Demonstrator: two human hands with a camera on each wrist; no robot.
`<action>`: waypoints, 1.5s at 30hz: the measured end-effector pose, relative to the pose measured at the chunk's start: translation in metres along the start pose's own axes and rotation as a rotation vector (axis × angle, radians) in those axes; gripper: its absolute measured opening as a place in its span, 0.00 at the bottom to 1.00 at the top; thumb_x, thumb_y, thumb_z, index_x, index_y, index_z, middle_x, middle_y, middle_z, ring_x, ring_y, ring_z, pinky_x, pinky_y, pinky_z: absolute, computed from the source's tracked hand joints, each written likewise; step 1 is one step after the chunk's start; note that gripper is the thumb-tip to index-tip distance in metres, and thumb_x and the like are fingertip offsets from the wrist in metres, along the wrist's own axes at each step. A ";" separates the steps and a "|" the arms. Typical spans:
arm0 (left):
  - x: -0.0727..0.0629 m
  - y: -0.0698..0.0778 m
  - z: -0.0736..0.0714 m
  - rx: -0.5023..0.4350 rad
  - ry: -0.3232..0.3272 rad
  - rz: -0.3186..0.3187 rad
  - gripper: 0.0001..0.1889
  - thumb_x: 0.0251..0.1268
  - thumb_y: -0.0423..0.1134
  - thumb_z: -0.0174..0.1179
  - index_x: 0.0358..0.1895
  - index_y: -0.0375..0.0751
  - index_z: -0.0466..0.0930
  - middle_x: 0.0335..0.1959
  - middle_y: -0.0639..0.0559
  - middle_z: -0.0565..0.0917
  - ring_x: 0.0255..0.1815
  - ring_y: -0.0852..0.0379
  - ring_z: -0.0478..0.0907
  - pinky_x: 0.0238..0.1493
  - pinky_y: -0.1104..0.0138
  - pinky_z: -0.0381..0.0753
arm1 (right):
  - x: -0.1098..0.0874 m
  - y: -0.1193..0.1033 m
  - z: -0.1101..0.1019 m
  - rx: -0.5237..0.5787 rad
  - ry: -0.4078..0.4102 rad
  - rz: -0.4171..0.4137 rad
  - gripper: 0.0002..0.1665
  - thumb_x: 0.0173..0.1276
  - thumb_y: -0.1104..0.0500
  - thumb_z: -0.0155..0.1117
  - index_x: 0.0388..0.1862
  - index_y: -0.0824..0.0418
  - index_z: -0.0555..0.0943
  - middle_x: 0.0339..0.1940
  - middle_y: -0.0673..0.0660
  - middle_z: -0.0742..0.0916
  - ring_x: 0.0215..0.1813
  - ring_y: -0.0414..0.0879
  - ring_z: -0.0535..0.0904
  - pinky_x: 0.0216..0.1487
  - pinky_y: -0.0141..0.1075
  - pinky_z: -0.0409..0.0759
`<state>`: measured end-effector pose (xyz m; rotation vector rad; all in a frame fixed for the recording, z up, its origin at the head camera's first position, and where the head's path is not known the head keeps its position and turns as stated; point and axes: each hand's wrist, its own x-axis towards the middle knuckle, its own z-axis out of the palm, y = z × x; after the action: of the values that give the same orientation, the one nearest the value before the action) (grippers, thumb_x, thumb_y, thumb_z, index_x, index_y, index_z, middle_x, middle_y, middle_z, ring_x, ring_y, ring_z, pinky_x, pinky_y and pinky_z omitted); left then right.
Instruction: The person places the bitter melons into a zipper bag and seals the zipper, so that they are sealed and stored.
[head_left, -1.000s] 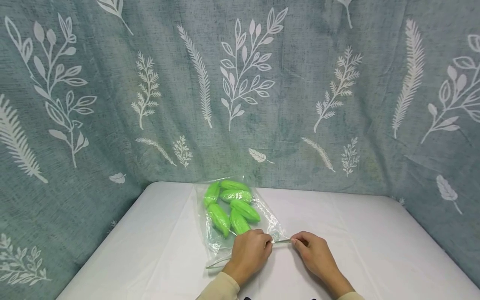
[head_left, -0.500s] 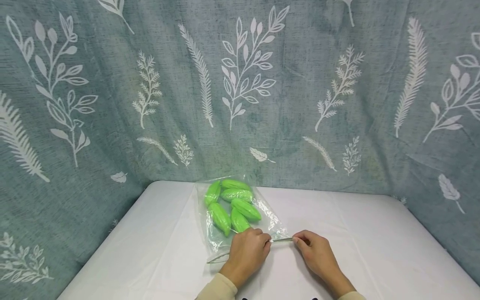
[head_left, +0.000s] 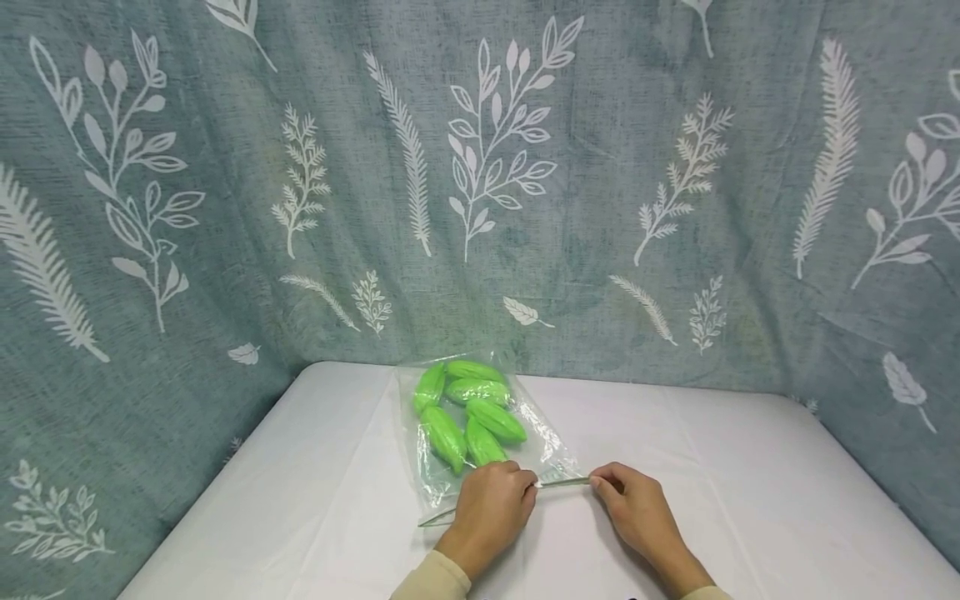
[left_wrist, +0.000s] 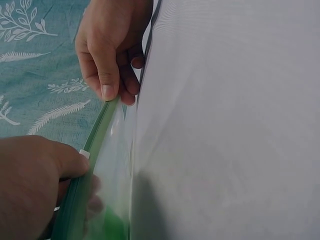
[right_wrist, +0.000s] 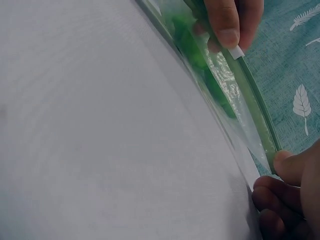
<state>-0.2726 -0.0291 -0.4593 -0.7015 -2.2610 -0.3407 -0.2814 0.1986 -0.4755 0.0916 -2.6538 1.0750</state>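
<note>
A clear plastic zip bag [head_left: 536,433] lies on the table, holding several green, ridged, oblong fruits [head_left: 444,437]. Along its near edge runs a green zip strip [head_left: 564,482], lifted toward the person. My left hand [head_left: 491,508] pinches the strip partway along, thumb and fingers at a small white slider [right_wrist: 236,52]. The strip's right end is pinched between thumb and forefinger of my right hand [head_left: 633,508]. Between the two hands the strip is stretched nearly straight. In the head view my left hand hides part of the strip and the slider.
A white cloth covers the table [head_left: 675,442]. Behind it and at both sides hangs a blue-green curtain [head_left: 585,217] with white leaf prints. The bag's far end lies close to the curtain.
My left hand has moved a little left along the zip strip, so a longer piece shows between the hands. The right hand keeps its hold on the end.
</note>
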 end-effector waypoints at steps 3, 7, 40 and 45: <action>-0.002 -0.001 -0.001 -0.019 -0.004 -0.013 0.04 0.52 0.38 0.72 0.25 0.54 0.88 0.18 0.63 0.78 0.20 0.64 0.76 0.21 0.69 0.73 | 0.000 0.001 0.000 -0.004 -0.002 0.007 0.05 0.72 0.56 0.64 0.38 0.53 0.87 0.33 0.46 0.87 0.38 0.42 0.79 0.43 0.41 0.77; -0.003 -0.003 -0.003 -0.048 -0.017 -0.038 0.04 0.53 0.37 0.72 0.28 0.53 0.90 0.20 0.64 0.80 0.21 0.65 0.77 0.22 0.71 0.74 | 0.000 0.002 -0.001 -0.008 -0.004 0.020 0.05 0.72 0.56 0.64 0.39 0.53 0.87 0.33 0.46 0.86 0.37 0.43 0.78 0.43 0.41 0.76; -0.013 -0.007 -0.014 -0.047 -0.060 -0.065 0.03 0.55 0.40 0.72 0.30 0.56 0.90 0.24 0.65 0.83 0.25 0.65 0.80 0.20 0.71 0.73 | -0.002 -0.008 0.001 0.000 -0.049 -0.032 0.03 0.65 0.58 0.71 0.38 0.52 0.89 0.34 0.46 0.87 0.38 0.41 0.79 0.42 0.38 0.78; -0.018 -0.009 -0.019 -0.047 -0.068 -0.085 0.03 0.56 0.41 0.71 0.30 0.57 0.90 0.23 0.66 0.81 0.24 0.65 0.78 0.19 0.71 0.71 | -0.002 -0.008 0.002 -0.005 -0.042 -0.050 0.02 0.65 0.59 0.71 0.35 0.51 0.89 0.34 0.46 0.87 0.38 0.40 0.79 0.42 0.39 0.79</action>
<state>-0.2565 -0.0514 -0.4591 -0.6508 -2.3594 -0.4182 -0.2788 0.1916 -0.4722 0.1806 -2.6759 1.0611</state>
